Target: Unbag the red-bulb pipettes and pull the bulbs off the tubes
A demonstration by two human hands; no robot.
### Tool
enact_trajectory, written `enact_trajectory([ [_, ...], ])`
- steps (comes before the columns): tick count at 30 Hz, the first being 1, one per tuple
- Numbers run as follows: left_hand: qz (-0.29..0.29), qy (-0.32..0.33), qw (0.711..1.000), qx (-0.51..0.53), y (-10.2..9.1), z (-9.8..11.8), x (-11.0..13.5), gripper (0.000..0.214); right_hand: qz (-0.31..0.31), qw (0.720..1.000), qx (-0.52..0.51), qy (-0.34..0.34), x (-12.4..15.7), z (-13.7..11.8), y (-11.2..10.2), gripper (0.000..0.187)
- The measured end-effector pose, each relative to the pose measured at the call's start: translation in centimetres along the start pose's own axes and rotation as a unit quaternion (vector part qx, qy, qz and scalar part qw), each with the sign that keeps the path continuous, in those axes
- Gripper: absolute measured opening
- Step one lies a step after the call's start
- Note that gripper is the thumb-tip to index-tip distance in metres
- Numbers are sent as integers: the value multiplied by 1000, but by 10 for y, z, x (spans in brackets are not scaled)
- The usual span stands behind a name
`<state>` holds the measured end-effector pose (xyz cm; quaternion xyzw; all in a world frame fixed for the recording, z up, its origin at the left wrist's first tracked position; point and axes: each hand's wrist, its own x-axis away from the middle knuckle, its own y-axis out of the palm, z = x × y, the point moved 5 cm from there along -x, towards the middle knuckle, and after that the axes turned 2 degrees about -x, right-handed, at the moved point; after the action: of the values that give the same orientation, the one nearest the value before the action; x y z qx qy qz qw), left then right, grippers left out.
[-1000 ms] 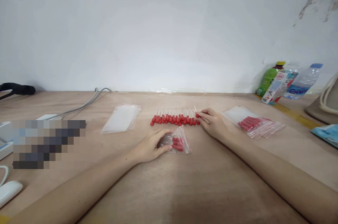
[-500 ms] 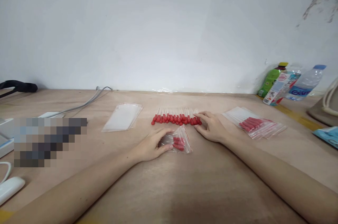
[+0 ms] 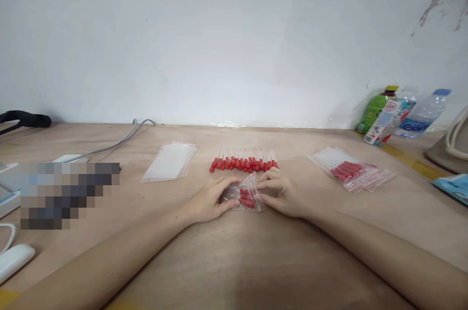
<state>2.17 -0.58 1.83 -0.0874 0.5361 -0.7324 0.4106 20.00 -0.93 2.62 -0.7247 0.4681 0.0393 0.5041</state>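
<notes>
A small clear zip bag (image 3: 245, 194) with red-bulbed droppers inside lies on the wooden table (image 3: 234, 251). My left hand (image 3: 210, 200) grips its left end, fingers curled over it. My right hand (image 3: 280, 193) pinches its right, open end with fingers pressed together. Just behind the bag runs a row of loose droppers with red bulbs (image 3: 243, 161), none of them touched by either hand.
A stack of empty clear bags (image 3: 170, 161) lies to the left, and filled bags (image 3: 351, 171) are piled to the right. Bottles (image 3: 398, 112) stand at the back right by the wall. A grey cable (image 3: 117, 144), white devices and a blurred patch occupy the left side.
My right hand has left the right end of the dropper row and come down and left onto the bag's open end. The left hand has stayed on the bag.
</notes>
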Motion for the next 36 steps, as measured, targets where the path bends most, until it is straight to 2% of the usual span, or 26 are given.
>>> enact_trajectory([
  [4, 7, -15, 1000, -14, 0, 1, 1, 43, -64, 998, 10, 18, -3, 0, 8, 31],
  [8, 24, -27, 999, -25, 0, 1, 1, 39, -77, 995, 14, 55, -4, 1, 11, 47],
  [15, 9, -13, 1000, -10, 1, 3, -1, 39, -31, 993, -27, 113, -6, -3, 15, 22],
  [23, -7, -13, 1000, -10, 1, 3, 1, 43, -19, 983, -129, 128, 0, 3, 15, 17],
  [29, 7, 35, 999, -10, -2, 5, 3, 52, -12, 944, -237, 228, 9, 18, 2, 22],
  [33, 15, 76, 997, -20, -5, 9, 4, 54, -9, 903, -352, 247, 10, 30, -12, 29],
  [36, 17, 102, 994, -17, -5, 13, 5, 51, 24, 908, -339, 246, 7, 45, -34, 32],
])
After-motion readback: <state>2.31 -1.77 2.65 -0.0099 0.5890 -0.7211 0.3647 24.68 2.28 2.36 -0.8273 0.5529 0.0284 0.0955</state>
